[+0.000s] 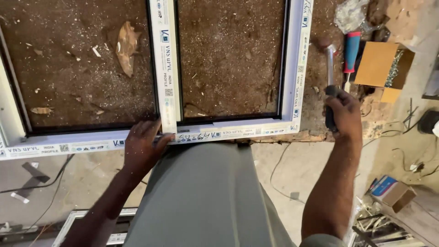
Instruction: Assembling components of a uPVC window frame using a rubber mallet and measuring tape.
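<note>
White frame (238,133): laid flat on the counter (82,68), steadied for striking.
Left hand (142,148): fingers spread, pressed on the frame's joint.
Right hand (344,112): fingers wrapped around a hammer (330,73), raised just right of the frame's corner.

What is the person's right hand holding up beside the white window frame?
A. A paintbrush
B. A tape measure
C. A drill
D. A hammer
D: the right hand grips the dark handle of a hammer, its metal head raised above the white frame, while the left hand presses on the frame's lower rail.
</note>
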